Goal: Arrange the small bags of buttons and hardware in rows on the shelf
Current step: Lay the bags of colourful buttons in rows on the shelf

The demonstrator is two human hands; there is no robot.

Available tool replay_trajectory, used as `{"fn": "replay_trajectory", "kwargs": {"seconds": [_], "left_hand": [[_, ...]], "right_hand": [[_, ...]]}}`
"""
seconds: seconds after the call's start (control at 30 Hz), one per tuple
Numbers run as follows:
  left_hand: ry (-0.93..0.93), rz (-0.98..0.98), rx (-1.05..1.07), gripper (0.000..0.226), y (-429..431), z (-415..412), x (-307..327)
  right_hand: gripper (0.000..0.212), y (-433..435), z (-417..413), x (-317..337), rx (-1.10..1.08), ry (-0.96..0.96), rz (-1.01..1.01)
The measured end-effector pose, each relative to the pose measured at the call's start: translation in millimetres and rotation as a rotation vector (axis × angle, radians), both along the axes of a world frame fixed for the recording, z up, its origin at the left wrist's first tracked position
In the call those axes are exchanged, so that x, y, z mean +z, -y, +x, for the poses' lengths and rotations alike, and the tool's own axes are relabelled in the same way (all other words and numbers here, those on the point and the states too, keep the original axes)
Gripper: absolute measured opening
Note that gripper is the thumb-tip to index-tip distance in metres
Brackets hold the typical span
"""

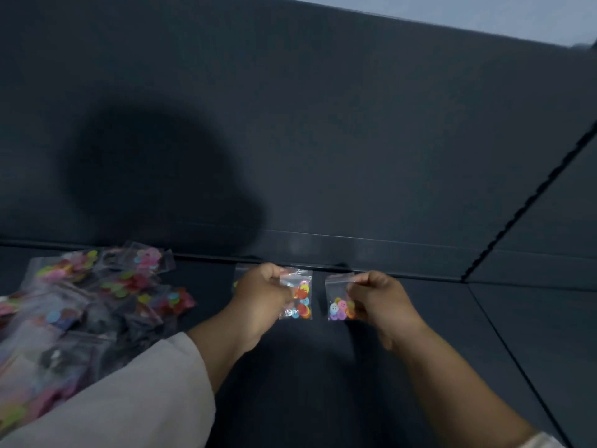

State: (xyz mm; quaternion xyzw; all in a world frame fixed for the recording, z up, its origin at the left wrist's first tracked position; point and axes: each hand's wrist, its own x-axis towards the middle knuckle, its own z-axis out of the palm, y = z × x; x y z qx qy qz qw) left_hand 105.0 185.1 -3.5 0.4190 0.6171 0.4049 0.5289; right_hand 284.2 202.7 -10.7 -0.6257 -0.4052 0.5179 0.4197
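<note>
My left hand pinches a small clear bag of red, orange and blue buttons near the back of the dark shelf. My right hand pinches a second clear bag with white, pink and purple buttons just to the right of the first. Both bags lie side by side close to the back wall. Another clear bag is mostly hidden behind my left hand. A loose pile of button bags lies at the left.
The dark back wall rises right behind the bags. A seam runs diagonally across the shelf at the right. My shadow falls on the wall at the left.
</note>
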Motion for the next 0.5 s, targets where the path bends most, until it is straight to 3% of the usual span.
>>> {"fn": "replay_trajectory", "kwargs": {"seconds": [0.27, 0.4, 0.5], "left_hand": [[-0.370, 0.080, -0.094, 0.030, -18.9, 50.7, -22.9], [-0.803, 0.241, -0.130, 0.058, -9.8, 55.4, -23.9], [-1.017, 0.418, -0.206, 0.053, 6.2, 56.0, -29.4]], "right_hand": [[0.019, -14.6, 35.9, -19.7, -0.019, 0.186, 0.085], [0.037, -4.7, 55.4, -25.0, 0.131, 0.766, 0.328], [0.037, 10.4, 58.3, -32.8, 0.341, 0.918, 0.532]]}}
